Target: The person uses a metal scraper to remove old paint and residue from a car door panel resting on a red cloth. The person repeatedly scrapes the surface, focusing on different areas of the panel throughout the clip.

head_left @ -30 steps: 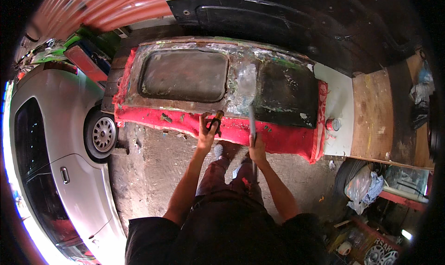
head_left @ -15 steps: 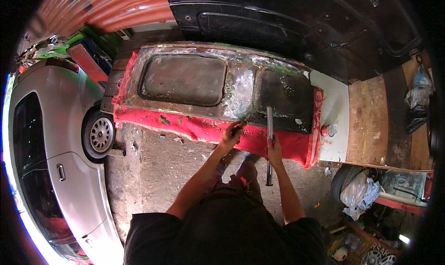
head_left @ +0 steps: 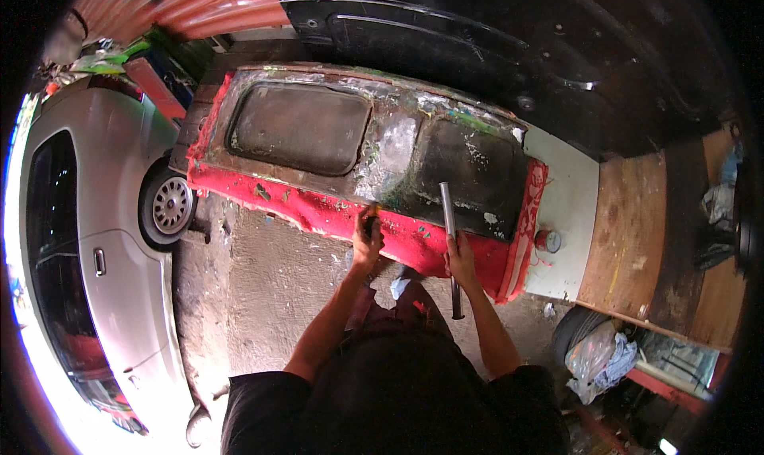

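Note:
My left hand is closed around a small dark tool with a bit of yellow-orange at its tip. Its exact kind is hard to make out. The tip is by the near edge of a worn metal door panel, patchy with grey, white and green paint flakes. My right hand grips a straight, silvery metal tube with a dark lower end. The tube stands out above and below my fist, its upper end over the panel's near right part. A red cloth lies beneath the panel and hangs over the near side.
A red-and-white tin sits on a white surface to the right, beside wooden boards. On the left stands a silver car. A large black panel rises behind. A tyre and plastic bags lie lower right.
The whole view has shifted and tilted slightly. My left hand has moved a little to the left with the dark tool. My right hand keeps hold of the tube.

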Motion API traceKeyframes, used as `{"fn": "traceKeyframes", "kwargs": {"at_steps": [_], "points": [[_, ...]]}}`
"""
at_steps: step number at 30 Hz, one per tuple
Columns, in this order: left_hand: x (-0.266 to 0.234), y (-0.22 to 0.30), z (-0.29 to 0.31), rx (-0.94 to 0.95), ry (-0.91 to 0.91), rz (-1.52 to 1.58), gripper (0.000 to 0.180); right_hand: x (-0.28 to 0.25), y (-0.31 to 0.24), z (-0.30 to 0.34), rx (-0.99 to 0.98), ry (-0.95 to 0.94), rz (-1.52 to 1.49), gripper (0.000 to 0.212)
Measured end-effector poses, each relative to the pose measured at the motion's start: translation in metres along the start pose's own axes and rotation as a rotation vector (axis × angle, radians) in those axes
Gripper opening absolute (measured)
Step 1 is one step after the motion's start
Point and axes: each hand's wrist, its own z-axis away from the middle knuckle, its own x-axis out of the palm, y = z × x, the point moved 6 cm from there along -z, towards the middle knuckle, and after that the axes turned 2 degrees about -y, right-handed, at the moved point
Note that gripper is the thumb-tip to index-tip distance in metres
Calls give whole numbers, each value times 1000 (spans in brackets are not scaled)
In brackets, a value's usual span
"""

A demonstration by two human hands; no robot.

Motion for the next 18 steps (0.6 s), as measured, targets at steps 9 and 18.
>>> {"fn": "traceKeyframes", "kwargs": {"at_steps": [9, 18], "points": [[10, 3, 0, -34, 25, -93, 30, -24, -19, -15, 148, -164, -41, 23], [16, 3, 5, 115, -185, -228, 30, -30, -20, -29, 103, -218, -31, 30]]}}
